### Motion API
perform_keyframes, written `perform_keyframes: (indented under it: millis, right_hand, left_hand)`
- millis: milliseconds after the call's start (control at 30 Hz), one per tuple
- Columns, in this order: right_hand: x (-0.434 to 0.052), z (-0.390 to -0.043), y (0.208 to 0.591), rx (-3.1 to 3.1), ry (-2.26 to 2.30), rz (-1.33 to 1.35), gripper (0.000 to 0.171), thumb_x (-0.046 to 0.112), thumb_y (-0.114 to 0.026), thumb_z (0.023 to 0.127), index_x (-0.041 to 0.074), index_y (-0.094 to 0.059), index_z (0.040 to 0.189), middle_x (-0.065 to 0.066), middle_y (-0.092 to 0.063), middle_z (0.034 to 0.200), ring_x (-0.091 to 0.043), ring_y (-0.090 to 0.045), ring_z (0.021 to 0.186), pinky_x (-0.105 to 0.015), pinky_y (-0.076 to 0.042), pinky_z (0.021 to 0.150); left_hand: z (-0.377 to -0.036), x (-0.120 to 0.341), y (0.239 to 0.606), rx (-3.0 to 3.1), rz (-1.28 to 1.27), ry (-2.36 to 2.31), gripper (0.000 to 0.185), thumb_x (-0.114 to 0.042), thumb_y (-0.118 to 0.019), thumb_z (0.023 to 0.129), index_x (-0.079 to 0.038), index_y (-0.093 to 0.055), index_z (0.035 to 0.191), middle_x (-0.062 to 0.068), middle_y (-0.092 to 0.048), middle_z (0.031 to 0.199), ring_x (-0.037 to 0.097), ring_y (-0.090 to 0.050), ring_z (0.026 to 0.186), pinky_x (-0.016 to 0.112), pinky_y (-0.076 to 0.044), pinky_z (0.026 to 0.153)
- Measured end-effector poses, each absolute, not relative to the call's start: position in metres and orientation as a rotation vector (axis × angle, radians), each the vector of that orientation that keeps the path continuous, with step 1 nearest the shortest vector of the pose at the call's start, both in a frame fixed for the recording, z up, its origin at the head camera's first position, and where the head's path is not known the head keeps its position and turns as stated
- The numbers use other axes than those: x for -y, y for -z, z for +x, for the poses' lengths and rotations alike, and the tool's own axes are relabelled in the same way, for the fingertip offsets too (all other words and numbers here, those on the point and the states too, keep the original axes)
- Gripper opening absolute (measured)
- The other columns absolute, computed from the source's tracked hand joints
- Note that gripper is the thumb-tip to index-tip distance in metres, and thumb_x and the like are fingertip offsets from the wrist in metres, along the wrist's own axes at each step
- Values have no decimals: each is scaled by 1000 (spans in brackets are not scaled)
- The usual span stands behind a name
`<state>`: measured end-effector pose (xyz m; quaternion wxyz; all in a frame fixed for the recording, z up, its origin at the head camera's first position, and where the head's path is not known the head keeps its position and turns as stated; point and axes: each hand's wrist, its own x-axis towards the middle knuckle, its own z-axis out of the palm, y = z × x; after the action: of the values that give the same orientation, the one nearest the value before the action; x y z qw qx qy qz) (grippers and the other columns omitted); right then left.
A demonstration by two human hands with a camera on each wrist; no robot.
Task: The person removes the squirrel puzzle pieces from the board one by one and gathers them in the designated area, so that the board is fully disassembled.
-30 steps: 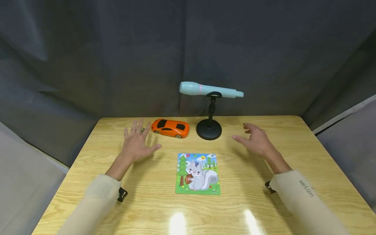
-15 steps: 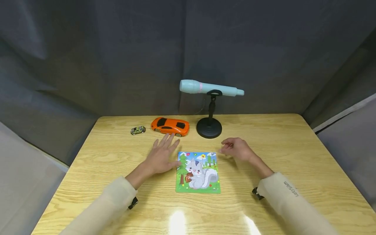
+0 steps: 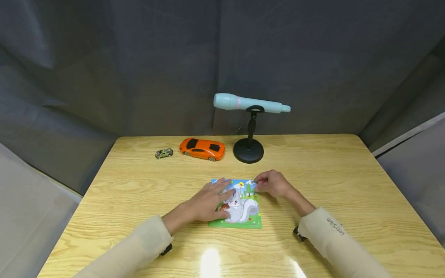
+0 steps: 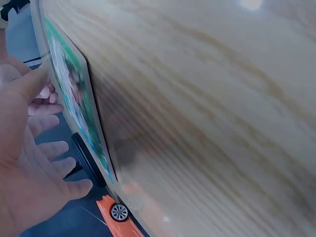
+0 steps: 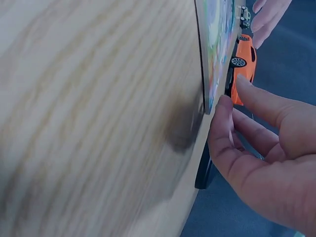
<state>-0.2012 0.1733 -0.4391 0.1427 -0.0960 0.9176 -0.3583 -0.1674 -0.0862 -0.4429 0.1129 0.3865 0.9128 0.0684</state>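
A flat, glossy squirrel puzzle board [image 3: 240, 210] lies mid-table on the grained wooden table [image 3: 347, 181]. The left hand [image 3: 208, 200] rests on it with straight, spread fingers; the right hand [image 3: 272, 184] has its curled fingertips at the board's far right corner. Behind stands a smooth orange toy car [image 3: 202, 149].

Cream long sleeves [image 3: 139, 247] — grey lettering on the right, black wrist straps [image 3: 298, 234].

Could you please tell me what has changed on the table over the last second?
Both hands moved in from the far side: the left hand now rests flat on the squirrel puzzle, and the right hand touches its far right corner. The puzzle, orange car, small car and microphone stayed put.
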Motion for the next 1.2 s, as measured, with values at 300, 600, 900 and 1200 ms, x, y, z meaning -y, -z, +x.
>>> perform_keyframes:
  millis: [300, 600, 900, 1200]
  right_hand:
    - [-166, -199, 443, -2684, 953, -296, 26, 12, -74, 81, 0, -69, 104, -2, -63, 79, -12, -50, 69, -24, -42, 63]
    - [-160, -197, 440, -2722, 888, -293, 25, 13, -75, 80, 1, -70, 101, 0, -62, 76, -10, -49, 67, -23, -42, 63]
    - [-160, -199, 437, -2706, 870, -286, 32, 14, -80, 74, 0, -70, 101, -1, -62, 76, -11, -50, 67, -23, -42, 63]
    - [-155, -200, 439, -2690, 805, -313, 43, 12, -86, 66, 2, -64, 102, -6, -60, 85, -13, -49, 72, -25, -42, 66]
  left_hand:
    - [-156, 76, 447, -2588, 1236, -148, 70, -56, -52, 91, -25, -30, 150, 12, -16, 160, 31, -13, 148, 55, -24, 113]
    - [-154, 72, 451, -2577, 1205, -37, 72, -59, -49, 90, -31, -24, 151, 14, -11, 160, 31, -14, 148, 56, -24, 113]
    - [-152, 69, 447, -2589, 1246, 58, 69, -59, -47, 91, -31, -25, 151, 15, -13, 160, 32, -17, 147, 55, -26, 112]
    - [-151, 69, 447, -2595, 1231, 63, 70, -59, -48, 91, -31, -26, 150, 15, -14, 159, 31, -18, 146, 55, -28, 112]
